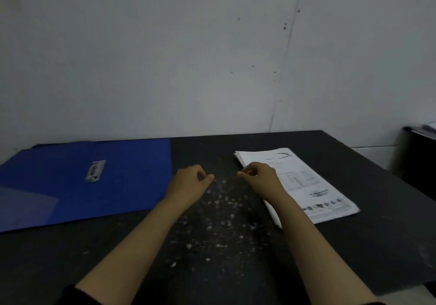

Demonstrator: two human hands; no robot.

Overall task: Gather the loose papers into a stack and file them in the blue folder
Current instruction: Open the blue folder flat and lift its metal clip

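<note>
1. Nearest us, 2 bare forearms reach out over a dark table (330,252) flecked with white specks.
2. Our left hand (188,182) hangs over bare tabletop, fingers loosely curled and holding nothing, just beside the right edge of the blue folder (94,198).
3. Our right hand (262,175) sits at the near-left edge of the papers (313,186), fingers curled; we cannot tell whether it pinches a sheet or only touches the pile.
4. The folder lies open and flat on the left, a metal clip (95,170) on its face. The papers, already a rough stack, lie well apart from it on the right.
5. We judge the stack wants squaring next: 1 hand on each side, edges tapped even, then carried across and slid under the clip.
6. Print, a table and a row of logos mark the top sheet; none of it is legible.
</note>
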